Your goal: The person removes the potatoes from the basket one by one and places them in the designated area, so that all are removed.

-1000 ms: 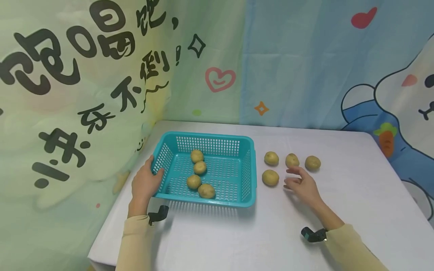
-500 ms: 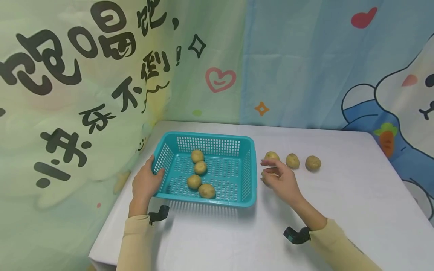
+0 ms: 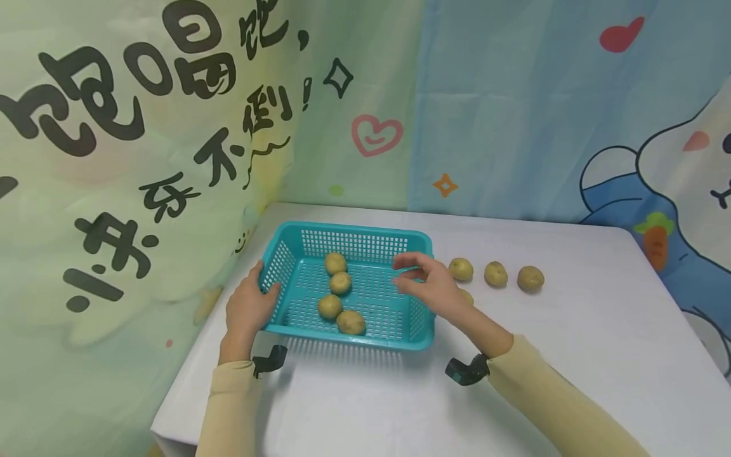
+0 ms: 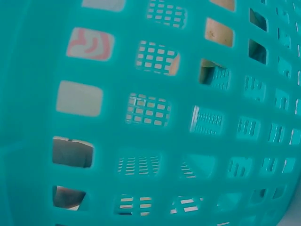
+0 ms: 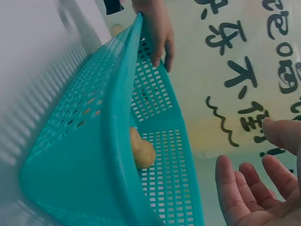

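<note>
My left hand [image 3: 249, 304] grips the left rim of a turquoise plastic basket [image 3: 356, 341], thumb on the inner side. Several potatoes [image 3: 340, 283] lie in the left half of the basket. Over the basket's right rim reaches my right hand [image 3: 425, 282], fingers loosely bent and apart, nothing between them. The right wrist view shows that hand [image 5: 258, 188] with its palm bare. Behind its wrist a potato [image 3: 467, 296] on the table is mostly hidden. Through the basket's lattice wall [image 4: 108, 127], the left wrist view gives only glimpses of the inside.
Right of the basket, more potatoes [image 3: 495, 274] lie in a row on the white-covered table [image 3: 365, 406]. Printed curtains [image 3: 491, 127] hang behind and to the left of the table. Each wrist carries a small black camera [image 3: 467, 370].
My right hand has moved left, from beside the potatoes on the table to above the basket's right side. The left hand stays on the rim, and the potatoes lie as before.
</note>
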The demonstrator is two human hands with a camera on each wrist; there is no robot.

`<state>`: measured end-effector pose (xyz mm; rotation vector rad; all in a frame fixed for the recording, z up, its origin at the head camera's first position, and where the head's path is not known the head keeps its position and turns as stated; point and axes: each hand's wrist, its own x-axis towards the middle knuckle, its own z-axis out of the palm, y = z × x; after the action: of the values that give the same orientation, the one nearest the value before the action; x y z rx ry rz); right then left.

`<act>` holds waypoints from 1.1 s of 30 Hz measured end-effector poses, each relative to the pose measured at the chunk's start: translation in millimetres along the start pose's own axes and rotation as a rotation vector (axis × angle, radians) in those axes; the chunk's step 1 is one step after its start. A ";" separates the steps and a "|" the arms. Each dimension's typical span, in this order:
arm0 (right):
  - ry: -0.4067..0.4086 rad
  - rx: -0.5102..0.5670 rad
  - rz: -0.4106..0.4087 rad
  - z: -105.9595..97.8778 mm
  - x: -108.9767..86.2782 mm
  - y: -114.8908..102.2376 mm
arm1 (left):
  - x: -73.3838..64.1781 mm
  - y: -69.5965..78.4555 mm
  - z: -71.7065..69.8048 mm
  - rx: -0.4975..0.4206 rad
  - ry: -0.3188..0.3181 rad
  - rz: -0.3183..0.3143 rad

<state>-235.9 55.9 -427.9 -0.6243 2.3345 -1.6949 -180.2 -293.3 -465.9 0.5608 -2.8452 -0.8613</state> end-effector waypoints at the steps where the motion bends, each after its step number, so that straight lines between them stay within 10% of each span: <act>1: -0.022 -0.003 0.005 3.1 4.2 0.4 | -0.2 0.1 0.1 0.001 0.001 0.000; 10: -0.246 -0.038 0.039 22.9 39.5 -7.2 | -0.6 -1.1 -0.1 0.008 0.002 0.001; 33: -0.204 0.073 0.093 58.3 91.1 14.3 | 2.7 -2.1 3.0 0.007 0.012 0.001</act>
<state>-297.7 -30.6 -452.1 -0.6326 2.1186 -1.5870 -182.6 -294.5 -469.5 0.5631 -2.8384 -0.8451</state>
